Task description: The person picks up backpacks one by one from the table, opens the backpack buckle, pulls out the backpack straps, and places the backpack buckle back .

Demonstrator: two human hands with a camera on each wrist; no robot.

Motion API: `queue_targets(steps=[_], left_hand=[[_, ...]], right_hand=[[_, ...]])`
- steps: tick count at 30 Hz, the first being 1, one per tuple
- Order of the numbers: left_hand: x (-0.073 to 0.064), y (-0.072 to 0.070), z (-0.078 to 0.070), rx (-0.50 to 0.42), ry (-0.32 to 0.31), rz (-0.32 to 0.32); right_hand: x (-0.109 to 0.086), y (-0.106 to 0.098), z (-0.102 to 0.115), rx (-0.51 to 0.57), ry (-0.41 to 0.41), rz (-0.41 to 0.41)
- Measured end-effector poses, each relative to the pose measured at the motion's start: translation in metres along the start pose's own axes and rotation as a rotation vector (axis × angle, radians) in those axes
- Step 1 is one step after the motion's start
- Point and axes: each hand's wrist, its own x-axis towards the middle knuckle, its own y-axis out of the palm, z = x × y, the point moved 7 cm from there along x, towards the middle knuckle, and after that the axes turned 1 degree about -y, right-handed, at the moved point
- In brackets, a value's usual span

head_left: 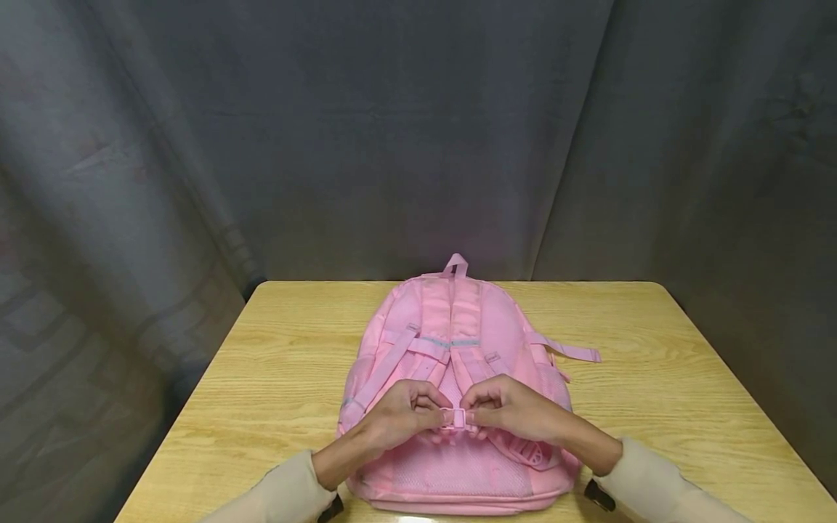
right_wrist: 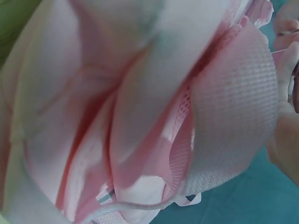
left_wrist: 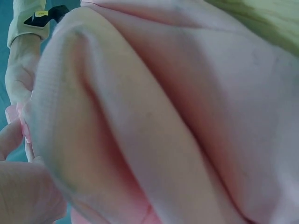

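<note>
A pink backpack (head_left: 451, 472) lies on the table with its straps facing up. Over its lower middle, both hands meet at a small pink strap buckle (head_left: 460, 418). The left hand (head_left: 402, 415) pinches the buckle's left side between thumb and fingers, while the right hand (head_left: 526, 412) pinches its right side. Whether the two buckle halves are fully joined cannot be told. In the left wrist view, pink fabric (left_wrist: 154, 93) fills most of the picture, with fingers at the left edge. Folded straps and mesh (right_wrist: 233, 102) dominate the right wrist view.
Beneath the backpack is a wood-grain table (head_left: 275, 378). A loose pink strap end (head_left: 575, 353) sticks out to the right, and a carry loop (head_left: 456, 263) stands at the top. Grey curtains (head_left: 392, 145) hang behind and at both sides.
</note>
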Motion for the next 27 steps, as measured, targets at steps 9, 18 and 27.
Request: queue_targets(steps=[9,18,27], left_hand=[[-0.0002,0.0001,0.0005,-0.003,-0.001,0.002],[0.0002,0.0009,0.0009,-0.012,-0.002,0.007],[0.0008,0.0007,0.0012,-0.024,-0.002,0.001]], right_hand=[[0.0009,0.0005,0.0017,0.015,-0.002,0.002],[-0.0013,-0.002,-0.0021,0.032,0.074,-0.013],[-0.005,-0.0036,-0.0056,0.074,0.112,-0.003]])
